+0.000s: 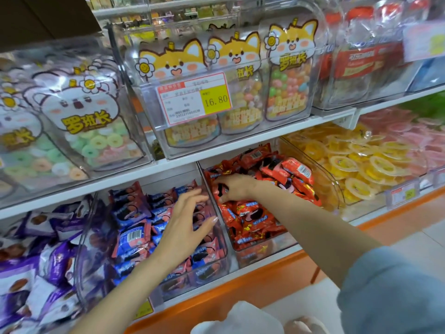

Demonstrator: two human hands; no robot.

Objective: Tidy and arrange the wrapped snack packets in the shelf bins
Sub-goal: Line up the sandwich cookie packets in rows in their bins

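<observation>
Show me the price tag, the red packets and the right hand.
price tag (193, 100): head view, its middle.
red packets (252, 220): head view, a front packet.
right hand (237, 188): head view, its back.

White shelf boards (168, 166) (orange trim (252, 283) along the base) stand over pale floor tiles (431, 229).
</observation>
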